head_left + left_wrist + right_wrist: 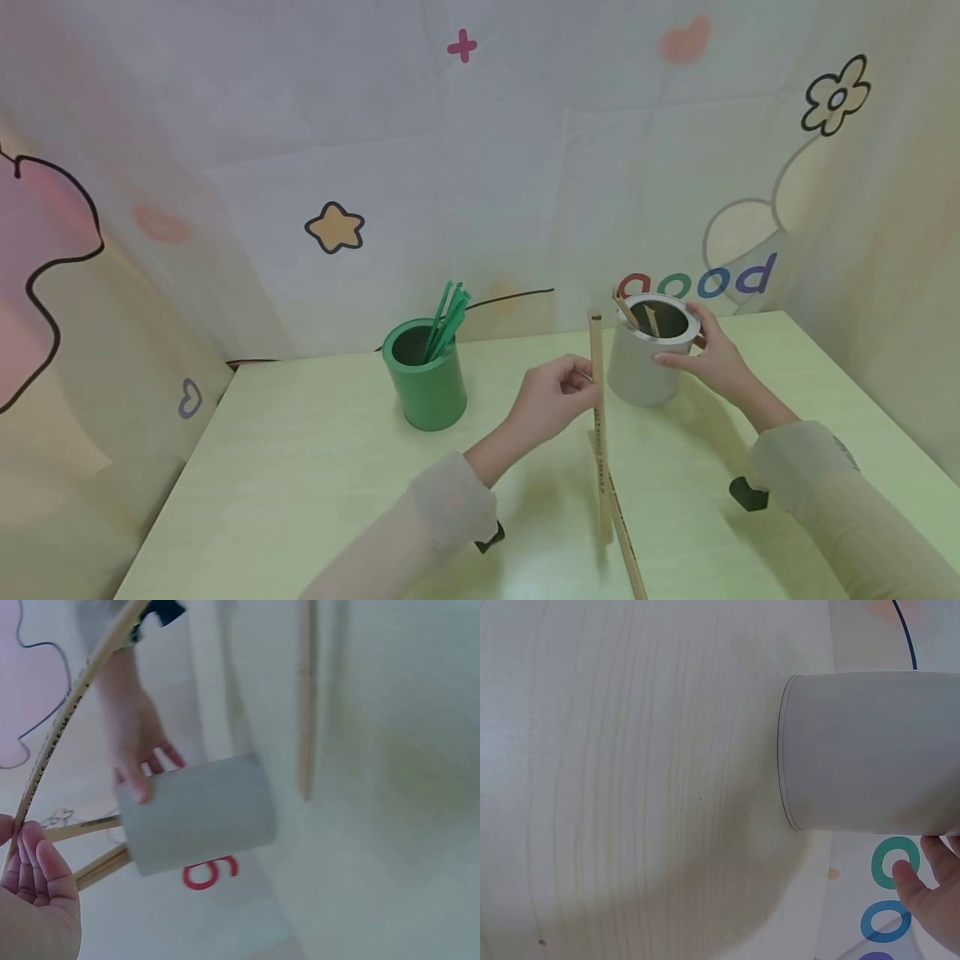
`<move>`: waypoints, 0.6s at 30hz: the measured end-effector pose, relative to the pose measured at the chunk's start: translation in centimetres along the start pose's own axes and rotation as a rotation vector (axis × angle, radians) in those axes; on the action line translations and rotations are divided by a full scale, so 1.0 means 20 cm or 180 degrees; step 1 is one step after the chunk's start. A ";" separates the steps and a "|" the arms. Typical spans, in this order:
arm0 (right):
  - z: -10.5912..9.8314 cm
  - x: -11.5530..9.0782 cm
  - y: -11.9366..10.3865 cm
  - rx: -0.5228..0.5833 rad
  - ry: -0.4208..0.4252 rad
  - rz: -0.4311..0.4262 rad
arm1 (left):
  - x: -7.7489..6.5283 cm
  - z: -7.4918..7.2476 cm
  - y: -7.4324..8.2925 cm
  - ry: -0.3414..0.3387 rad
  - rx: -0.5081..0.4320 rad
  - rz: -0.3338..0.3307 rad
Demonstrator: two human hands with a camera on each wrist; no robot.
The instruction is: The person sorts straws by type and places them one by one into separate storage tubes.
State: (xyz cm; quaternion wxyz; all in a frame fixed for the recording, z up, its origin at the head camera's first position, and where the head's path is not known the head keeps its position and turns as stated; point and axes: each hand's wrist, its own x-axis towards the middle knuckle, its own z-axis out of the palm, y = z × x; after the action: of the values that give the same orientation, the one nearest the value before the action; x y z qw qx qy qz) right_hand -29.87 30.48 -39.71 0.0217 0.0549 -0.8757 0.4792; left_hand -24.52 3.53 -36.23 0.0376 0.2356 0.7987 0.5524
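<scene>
My left hand (546,400) pinches a long wooden chopstick (601,442) with dark printed characters, held upright left of the white pen-holder-like cup (643,371). In the left wrist view the thumb and fingertips of this hand (41,900) meet around the chopstick (64,712). My right hand (716,354) grips the cup near its rim, thumb on the front and fingers round the far side. Several wooden chopsticks (101,866) lean inside the cup. Another wooden chopstick (628,542) lies on the table below the held one.
A green cup (431,396) with several thin green sticks (450,321) stands left of my left hand. The pale wooden table (285,467) ends at the back against a printed cloth (465,167), with more cloth at both sides.
</scene>
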 end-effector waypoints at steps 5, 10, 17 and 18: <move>0.00 0.00 0.01 0.0015 0.0008 -0.0045 | 0.07 -0.05 0.12 0.0330 -0.0125 0.0197; 0.00 0.00 0.01 0.0009 0.0025 -0.0078 | 0.13 -0.08 0.19 0.0722 -0.0204 0.0432; 0.00 0.00 0.01 0.0014 0.0036 -0.0069 | 0.19 -0.10 0.23 0.1234 -0.0262 0.0480; 0.00 0.00 0.01 0.0016 0.0038 -0.0073 | 0.20 -0.09 0.23 0.1301 -0.0277 0.0493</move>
State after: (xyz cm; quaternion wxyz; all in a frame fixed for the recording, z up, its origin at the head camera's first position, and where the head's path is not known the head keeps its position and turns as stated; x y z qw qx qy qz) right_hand -29.91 30.56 -39.91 0.0323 0.0622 -0.8736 0.4815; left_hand -27.16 4.92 -30.53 -0.1575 0.1775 0.7446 0.6238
